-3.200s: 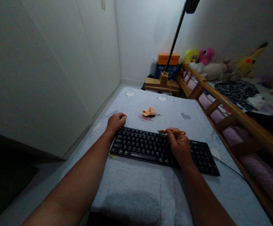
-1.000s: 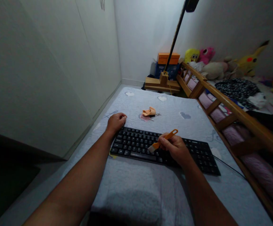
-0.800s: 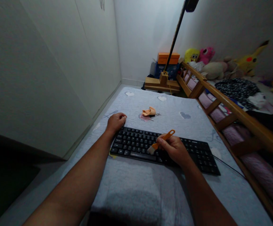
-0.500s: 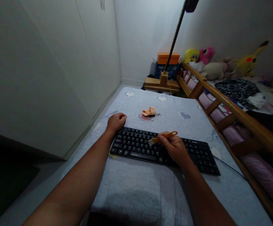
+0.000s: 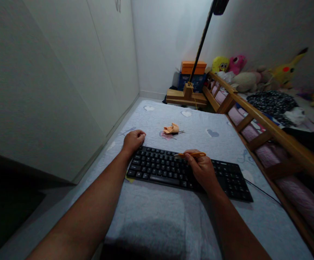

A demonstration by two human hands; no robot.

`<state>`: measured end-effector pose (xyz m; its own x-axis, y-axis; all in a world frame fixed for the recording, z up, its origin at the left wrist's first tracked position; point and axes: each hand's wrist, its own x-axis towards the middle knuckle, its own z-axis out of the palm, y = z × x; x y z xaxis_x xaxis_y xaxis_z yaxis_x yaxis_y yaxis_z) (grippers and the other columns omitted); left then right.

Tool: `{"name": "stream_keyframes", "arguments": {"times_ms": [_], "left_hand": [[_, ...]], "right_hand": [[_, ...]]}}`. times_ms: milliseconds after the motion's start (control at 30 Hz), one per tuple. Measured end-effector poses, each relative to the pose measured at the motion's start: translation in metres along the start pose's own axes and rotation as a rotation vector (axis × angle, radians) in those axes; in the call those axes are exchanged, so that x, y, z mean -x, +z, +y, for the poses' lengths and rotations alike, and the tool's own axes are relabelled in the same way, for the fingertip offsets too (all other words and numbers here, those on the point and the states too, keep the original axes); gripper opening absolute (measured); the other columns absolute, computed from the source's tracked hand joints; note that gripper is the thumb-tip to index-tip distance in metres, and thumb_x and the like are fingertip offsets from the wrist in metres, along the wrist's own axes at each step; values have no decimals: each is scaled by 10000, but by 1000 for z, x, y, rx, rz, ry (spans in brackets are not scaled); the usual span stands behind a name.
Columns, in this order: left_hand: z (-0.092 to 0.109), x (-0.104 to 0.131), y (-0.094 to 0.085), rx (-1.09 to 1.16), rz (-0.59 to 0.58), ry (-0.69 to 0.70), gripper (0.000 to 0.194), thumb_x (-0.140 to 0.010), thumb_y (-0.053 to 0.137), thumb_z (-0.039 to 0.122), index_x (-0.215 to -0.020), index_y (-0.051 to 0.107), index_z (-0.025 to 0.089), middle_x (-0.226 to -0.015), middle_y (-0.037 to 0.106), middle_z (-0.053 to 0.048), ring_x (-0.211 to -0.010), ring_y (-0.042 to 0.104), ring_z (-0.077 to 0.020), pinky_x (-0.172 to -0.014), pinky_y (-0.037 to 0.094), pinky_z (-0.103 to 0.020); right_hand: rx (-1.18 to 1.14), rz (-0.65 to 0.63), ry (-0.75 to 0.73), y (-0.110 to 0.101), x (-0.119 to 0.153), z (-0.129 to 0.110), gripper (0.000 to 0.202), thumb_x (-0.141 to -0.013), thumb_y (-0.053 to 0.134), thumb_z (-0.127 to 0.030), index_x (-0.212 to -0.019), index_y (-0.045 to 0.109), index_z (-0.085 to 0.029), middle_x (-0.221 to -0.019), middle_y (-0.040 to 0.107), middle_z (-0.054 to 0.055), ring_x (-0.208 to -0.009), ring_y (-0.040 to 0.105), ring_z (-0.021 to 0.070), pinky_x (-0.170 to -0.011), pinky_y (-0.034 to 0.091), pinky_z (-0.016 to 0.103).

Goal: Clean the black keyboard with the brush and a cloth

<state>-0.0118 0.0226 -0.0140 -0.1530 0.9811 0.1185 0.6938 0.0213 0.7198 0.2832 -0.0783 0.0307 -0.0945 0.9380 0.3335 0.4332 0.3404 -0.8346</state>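
Observation:
A black keyboard (image 5: 159,168) lies at a slant on a pale, heart-patterned cloth. My right hand (image 5: 201,168) grips a small brush (image 5: 198,154) by its orange handle. The pale bristles point left, over the keyboard's upper rows; whether they touch the keys I cannot tell. At the keyboard's far left corner rests my left hand (image 5: 133,141), fingers curled in and pressed together. What those fingers hold, if anything, is hidden. Beyond the keyboard sits a crumpled orange cloth (image 5: 171,128), with thin sticks or swabs (image 5: 173,137) beside it.
A black cable (image 5: 265,192) runs from the keyboard's right side toward a wooden bed rail (image 5: 265,137). Plush toys (image 5: 237,64) and clothes lie past the rail. A tall white cabinet (image 5: 91,72) stands at left. At the back are a wooden stand (image 5: 186,94) and stacked boxes (image 5: 193,68).
The brush has turned in my right hand and moved slightly up and to the right; its bristles now lie nearly level with the handle. My left hand has stayed put.

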Motion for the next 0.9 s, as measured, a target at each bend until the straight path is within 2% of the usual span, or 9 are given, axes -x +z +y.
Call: {"name": "stream_keyframes", "arguments": {"times_ms": [900], "left_hand": [[0,1,0,21,0,11,345,-785,514,410,-881,751,179,-762,732,-59,-770,656,-223,-688,454,-301]], "right_hand": [[73,89,8,0,1,4,254,-926,546,-368,-895,725,-190,-835,749,60,-771,682,219,-787,528,356]]}}
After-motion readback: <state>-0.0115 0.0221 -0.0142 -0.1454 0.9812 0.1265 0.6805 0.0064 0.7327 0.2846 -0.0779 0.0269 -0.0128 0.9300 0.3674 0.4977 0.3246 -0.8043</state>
